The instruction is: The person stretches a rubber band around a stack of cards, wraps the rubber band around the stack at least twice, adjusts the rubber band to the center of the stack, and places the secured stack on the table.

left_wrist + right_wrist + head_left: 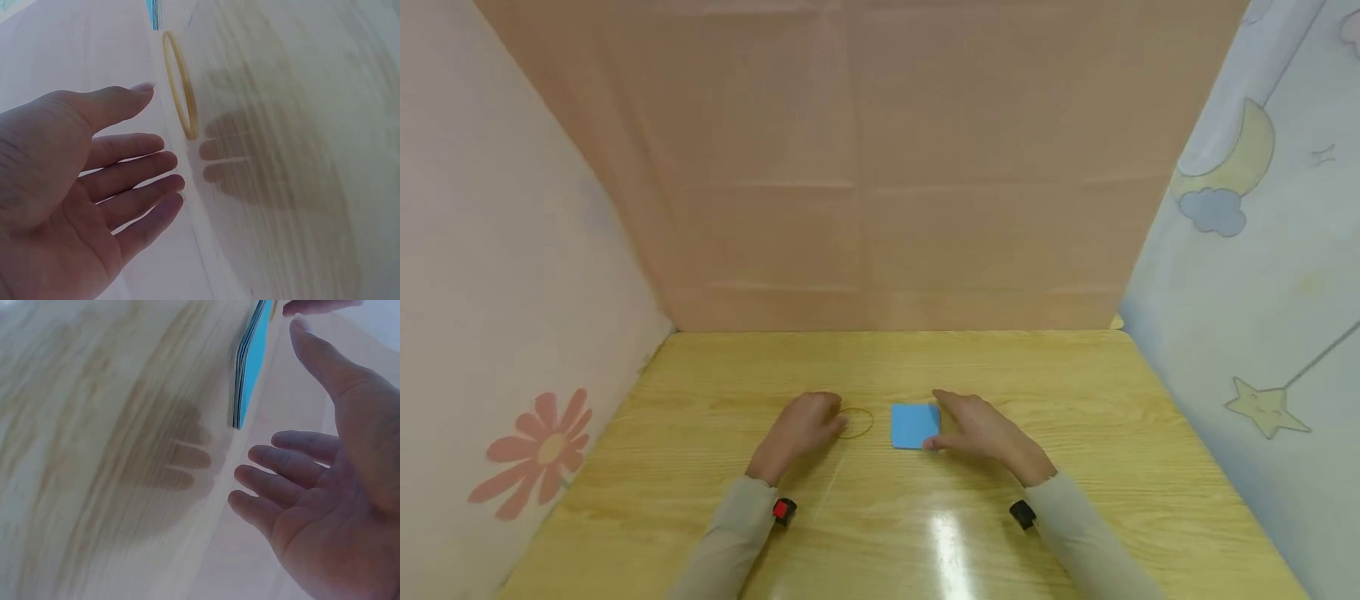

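A yellow rubber band lies as a loop on the wooden table. Just left of it is my left hand, its fingers extended and holding nothing. In the left wrist view the rubber band is beyond the thumb tip, apart from the hand. To the band's right lies a square stack of blue paper cards. My right hand is at the stack's right edge, thumb over its lower right corner in the head view. The right wrist view shows the stack's layered side with a gap between it and the relaxed fingers.
The wooden table meets a brown paper-like backdrop at its far edge. Pale walls stand at both sides, the left with a flower picture, the right with a moon and a star.
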Motion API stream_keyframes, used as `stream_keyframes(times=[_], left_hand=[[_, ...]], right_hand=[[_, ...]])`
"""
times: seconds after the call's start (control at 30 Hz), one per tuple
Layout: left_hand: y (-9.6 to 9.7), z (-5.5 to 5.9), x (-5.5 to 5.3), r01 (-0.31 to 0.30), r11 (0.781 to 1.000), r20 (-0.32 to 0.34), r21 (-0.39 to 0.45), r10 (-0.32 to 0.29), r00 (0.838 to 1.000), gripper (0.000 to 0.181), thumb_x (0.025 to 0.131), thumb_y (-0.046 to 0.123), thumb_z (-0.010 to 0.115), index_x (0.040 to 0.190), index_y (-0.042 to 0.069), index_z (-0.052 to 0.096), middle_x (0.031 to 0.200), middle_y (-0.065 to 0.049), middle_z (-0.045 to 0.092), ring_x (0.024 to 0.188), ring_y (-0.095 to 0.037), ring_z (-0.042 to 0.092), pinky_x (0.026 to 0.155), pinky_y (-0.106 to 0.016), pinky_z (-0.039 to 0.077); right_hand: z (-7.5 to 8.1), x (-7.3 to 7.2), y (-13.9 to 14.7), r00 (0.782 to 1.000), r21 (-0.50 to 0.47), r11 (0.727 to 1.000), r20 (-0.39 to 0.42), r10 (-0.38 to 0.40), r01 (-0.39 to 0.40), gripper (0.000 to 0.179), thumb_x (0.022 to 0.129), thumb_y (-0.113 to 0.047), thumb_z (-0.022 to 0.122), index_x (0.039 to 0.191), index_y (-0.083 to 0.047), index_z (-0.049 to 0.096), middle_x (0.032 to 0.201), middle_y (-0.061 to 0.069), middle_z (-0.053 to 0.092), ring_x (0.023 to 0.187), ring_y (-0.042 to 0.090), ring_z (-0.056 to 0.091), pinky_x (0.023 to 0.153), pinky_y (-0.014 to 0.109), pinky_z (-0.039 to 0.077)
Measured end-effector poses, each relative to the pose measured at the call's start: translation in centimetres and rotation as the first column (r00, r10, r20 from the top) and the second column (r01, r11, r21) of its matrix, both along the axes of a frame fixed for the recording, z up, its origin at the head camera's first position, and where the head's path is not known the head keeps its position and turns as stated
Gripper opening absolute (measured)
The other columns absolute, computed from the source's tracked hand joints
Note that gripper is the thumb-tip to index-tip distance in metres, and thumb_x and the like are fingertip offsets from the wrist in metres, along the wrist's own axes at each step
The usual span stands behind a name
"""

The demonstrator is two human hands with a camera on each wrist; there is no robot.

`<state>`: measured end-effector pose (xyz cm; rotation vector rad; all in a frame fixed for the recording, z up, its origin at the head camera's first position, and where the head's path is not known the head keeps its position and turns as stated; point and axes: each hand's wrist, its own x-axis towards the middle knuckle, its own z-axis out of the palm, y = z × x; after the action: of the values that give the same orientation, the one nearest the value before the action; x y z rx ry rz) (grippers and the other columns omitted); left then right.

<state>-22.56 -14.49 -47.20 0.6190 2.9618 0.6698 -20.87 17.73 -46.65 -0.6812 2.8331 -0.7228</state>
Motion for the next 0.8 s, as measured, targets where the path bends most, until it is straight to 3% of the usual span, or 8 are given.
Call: stream_keyframes(times=[0.1, 0.2, 0.3, 0.37, 0.63, 0.8], left_hand=[[0.2, -0.1, 0.0, 0.011, 0.999, -0.004, -0.035, -0.012, 1.000, 0.037, 0.102, 0.024, 0.072, 0.128, -0.002, 0.071, 0.129, -0.018, 0.074, 0.117, -0.034, 0.072, 0.101, -0.051, 0.059], [0.2, -0.3, 0.1, 0.020, 0.997, -0.005, -0.078, -0.020, 1.000, 0.028, 0.101, 0.024, 0.073, 0.116, 0.001, 0.073, 0.107, -0.014, 0.077, 0.094, -0.028, 0.072, 0.081, -0.044, 0.060], [0.2, -0.5, 0.1, 0.036, 0.993, -0.012, -0.116, -0.038, 0.999, 0.017, 0.100, 0.025, 0.073, 0.098, 0.008, 0.069, 0.079, -0.005, 0.067, 0.081, -0.024, 0.067, 0.066, -0.037, 0.050], [0.3, -0.5, 0.0, 0.049, 0.990, -0.019, -0.131, -0.052, 0.998, 0.018, 0.100, 0.025, 0.074, 0.091, 0.013, 0.064, 0.071, -0.001, 0.058, 0.078, -0.023, 0.066, 0.063, -0.035, 0.046], [0.6, -0.5, -0.1, 0.075, 0.975, -0.037, -0.209, -0.085, 0.996, 0.021, 0.100, 0.026, 0.073, 0.088, 0.015, 0.062, 0.081, 0.002, 0.062, 0.070, -0.013, 0.053, 0.064, -0.033, 0.049], [0.7, -0.7, 0.0, 0.079, 0.968, -0.072, -0.239, -0.099, 0.993, 0.018, 0.100, 0.024, 0.073, 0.089, 0.012, 0.066, 0.092, -0.004, 0.071, 0.074, -0.017, 0.063, 0.065, -0.037, 0.056]], right_hand=[[-0.2, 0.2, -0.5, 1.000, -0.013, 1.000, 0.025, -0.002, 0.003, 0.092, 0.089, -0.044, 0.084, 0.156, 0.005, 0.044, 0.157, 0.025, 0.052, 0.141, 0.043, 0.056, 0.115, 0.056, 0.050], [-0.5, 0.4, -1.2, 0.999, -0.016, 1.000, 0.038, 0.010, -0.009, 0.091, 0.091, -0.043, 0.083, 0.156, 0.005, 0.043, 0.162, 0.026, 0.046, 0.148, 0.045, 0.047, 0.119, 0.058, 0.046], [-0.6, 0.7, -1.7, 0.999, 0.000, 1.000, 0.034, 0.011, -0.011, 0.090, 0.092, -0.043, 0.081, 0.157, 0.005, 0.042, 0.164, 0.025, 0.042, 0.153, 0.045, 0.041, 0.122, 0.059, 0.042], [-0.7, 0.8, -1.9, 1.000, 0.012, 1.000, 0.027, 0.013, -0.013, 0.089, 0.093, -0.043, 0.080, 0.157, 0.006, 0.042, 0.164, 0.025, 0.042, 0.154, 0.045, 0.040, 0.123, 0.060, 0.041], [-0.9, 1.2, -2.0, 0.999, 0.044, 0.999, 0.038, 0.018, -0.020, 0.085, 0.099, -0.044, 0.073, 0.157, 0.008, 0.040, 0.163, 0.027, 0.042, 0.154, 0.046, 0.039, 0.125, 0.061, 0.037], [-1.2, 1.3, -1.9, 0.999, 0.043, 0.999, 0.042, 0.009, -0.011, 0.084, 0.100, -0.045, 0.071, 0.158, 0.007, 0.039, 0.165, 0.027, 0.040, 0.155, 0.045, 0.037, 0.125, 0.061, 0.036]])
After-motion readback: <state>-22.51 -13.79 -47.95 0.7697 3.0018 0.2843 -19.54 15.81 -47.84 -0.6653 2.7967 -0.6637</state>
